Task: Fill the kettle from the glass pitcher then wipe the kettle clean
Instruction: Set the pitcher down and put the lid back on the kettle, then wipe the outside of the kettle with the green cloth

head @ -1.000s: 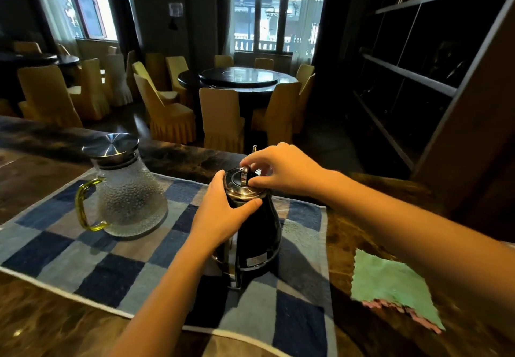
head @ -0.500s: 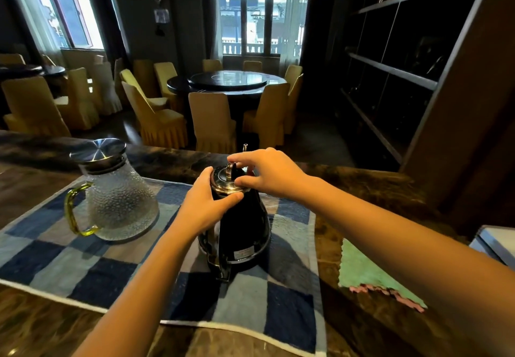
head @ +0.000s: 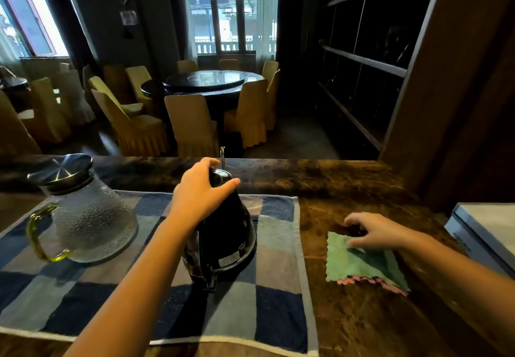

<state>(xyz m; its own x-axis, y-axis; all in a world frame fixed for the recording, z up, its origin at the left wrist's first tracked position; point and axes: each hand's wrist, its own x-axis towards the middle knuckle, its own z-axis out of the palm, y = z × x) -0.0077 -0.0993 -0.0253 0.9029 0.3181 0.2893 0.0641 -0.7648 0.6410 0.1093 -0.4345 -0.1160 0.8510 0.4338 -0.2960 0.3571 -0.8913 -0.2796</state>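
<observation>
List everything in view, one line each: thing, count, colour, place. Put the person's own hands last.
Black electric kettle: one, black with a thin metal spout, on the checked mat, centre.
Textured glass pitcher: one, clear with a yellow-green handle and steel lid, on the mat, left of the kettle.
Blue checked cloth mat: one, blue and grey, on the counter.
Green microfibre cloth: one, green with a pink underside, on the bare counter right of the mat.
Dark marbled counter: one, brown.
Round dining table: one, dark, beyond the counter.
Covered chairs: several, yellow, around the tables.
Shelving unit: one, dark, right.
Left hand: gripping the kettle's top.
Right hand: open, fingertips on the green cloth.
</observation>
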